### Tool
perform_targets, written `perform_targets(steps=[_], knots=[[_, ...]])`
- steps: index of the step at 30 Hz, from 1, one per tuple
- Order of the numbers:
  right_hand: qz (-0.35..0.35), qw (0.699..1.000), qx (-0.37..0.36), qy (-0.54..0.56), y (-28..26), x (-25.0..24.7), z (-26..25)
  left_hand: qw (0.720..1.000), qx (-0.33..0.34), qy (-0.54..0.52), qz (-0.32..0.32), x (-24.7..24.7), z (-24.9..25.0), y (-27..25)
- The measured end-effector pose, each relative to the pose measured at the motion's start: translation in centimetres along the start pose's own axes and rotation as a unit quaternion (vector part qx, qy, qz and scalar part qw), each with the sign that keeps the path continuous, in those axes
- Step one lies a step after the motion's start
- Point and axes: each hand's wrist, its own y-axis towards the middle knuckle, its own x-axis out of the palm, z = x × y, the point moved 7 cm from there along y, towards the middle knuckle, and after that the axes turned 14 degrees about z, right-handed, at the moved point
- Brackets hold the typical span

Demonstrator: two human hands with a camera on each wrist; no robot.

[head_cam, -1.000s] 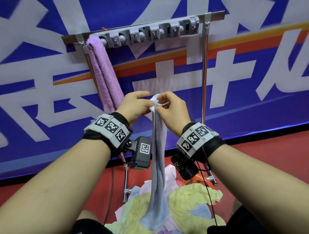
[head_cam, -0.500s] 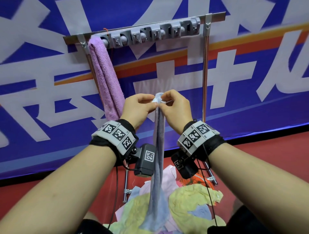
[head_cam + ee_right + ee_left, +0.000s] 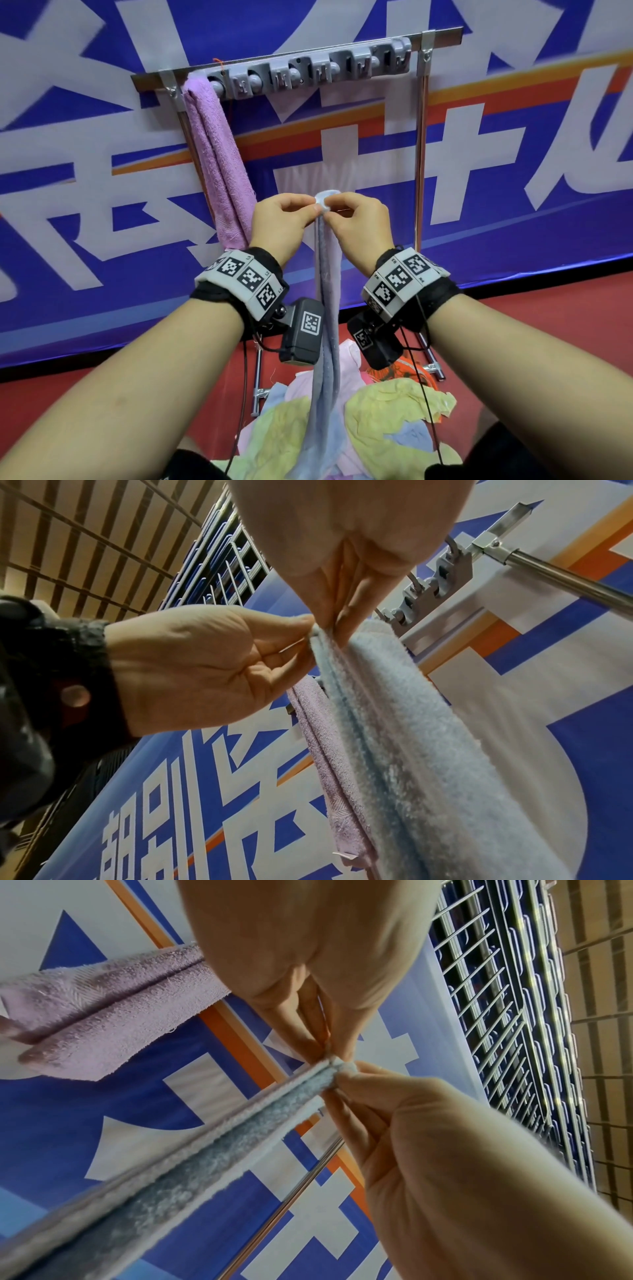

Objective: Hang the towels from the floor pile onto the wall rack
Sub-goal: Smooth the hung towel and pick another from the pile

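Observation:
A light blue towel (image 3: 329, 308) hangs folded lengthwise in front of me, its top fold pinched between both hands. My left hand (image 3: 284, 219) pinches it from the left, my right hand (image 3: 359, 222) from the right, well below the grey wall rack (image 3: 308, 72). The wrist views show the blue towel (image 3: 219, 1139) (image 3: 394, 723) held at its tip by fingertips of both hands. A purple towel (image 3: 219, 154) hangs from the rack's leftmost clip. Its lower end reaches my left hand's height. The floor pile (image 3: 387, 421) of yellow, pink and blue towels lies under the blue towel's bottom end.
The rack sits on a metal frame with two upright poles (image 3: 419, 154) against a blue, white and orange banner (image 3: 513, 137). Several grey clips to the right of the purple towel hold nothing. The floor (image 3: 548, 325) is red.
Both hands have risen a little with the blue towel and drawn closer together at its top fold. The purple towel has not moved.

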Motion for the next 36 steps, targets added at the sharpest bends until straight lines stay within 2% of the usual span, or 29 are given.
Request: perform_targets(steps=[5,10,13,18,21,26,30,36], knots=[[-0.020,0.999,0.043,0.005,-0.3,0.4,0.1,0.999,0.022,0.025,-0.026,0.3,0.3,-0.2],[-0.047,0.995,0.073,0.039,-0.6,0.9,0.1,0.998,0.042,0.046,-0.015,0.2,0.4,0.2],[-0.056,0.996,0.063,0.036,-0.6,0.9,0.1,0.997,0.050,0.053,-0.028,0.3,0.4,0.2],[-0.084,0.994,0.061,0.040,-0.8,1.2,0.0,0.994,0.075,0.075,-0.008,-0.2,0.9,0.5],[-0.106,0.994,0.021,-0.005,-0.7,1.6,-0.1,0.995,0.063,0.074,0.001,-0.6,0.9,0.9],[-0.016,0.998,-0.002,-0.059,0.3,-0.3,0.5,0.998,0.035,0.043,-0.009,-1.1,1.2,1.0],[-0.060,0.996,0.059,0.008,1.1,0.0,0.6,0.999,0.022,0.016,-0.042,-1.3,2.5,1.3],[-0.035,0.996,0.054,0.065,2.3,-0.5,-2.4,0.998,0.007,-0.017,-0.059,-2.2,5.4,1.5]])
